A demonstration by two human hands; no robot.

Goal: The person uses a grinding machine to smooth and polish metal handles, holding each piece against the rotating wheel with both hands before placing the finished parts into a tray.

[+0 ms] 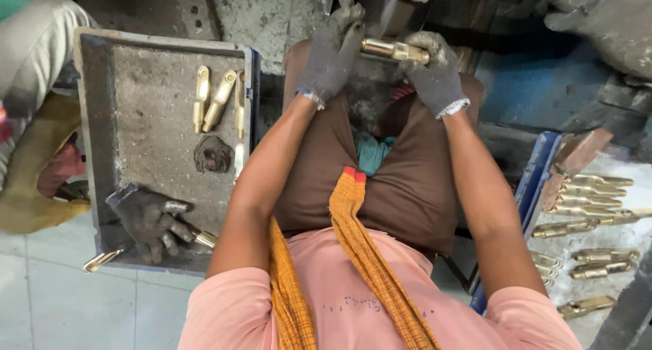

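Head view, looking down. A shallow grey metal tray (136,119) with raised rims is lying well to the left of the grip, its far rim running close to the wearer's left forearm; three elongated brass parts (216,100) are lying in its upper part, with bare tray floor around them. A co-worker's dark-gloved hand (151,221) is pressing on the tray's near corner, touching another brass piece (204,238). To the right of the grip, past a blue crate edge (536,180), a loose heap of similar brass pieces (591,221) is crowding the floor. Above the lap, the left hand (333,54) and right hand (435,75), both in grey knitted gloves, are closing on a short brass cylindrical fitting (394,49), one at each end, holding it level. Dark machine parts are standing just beyond the grip, leaving little room ahead.
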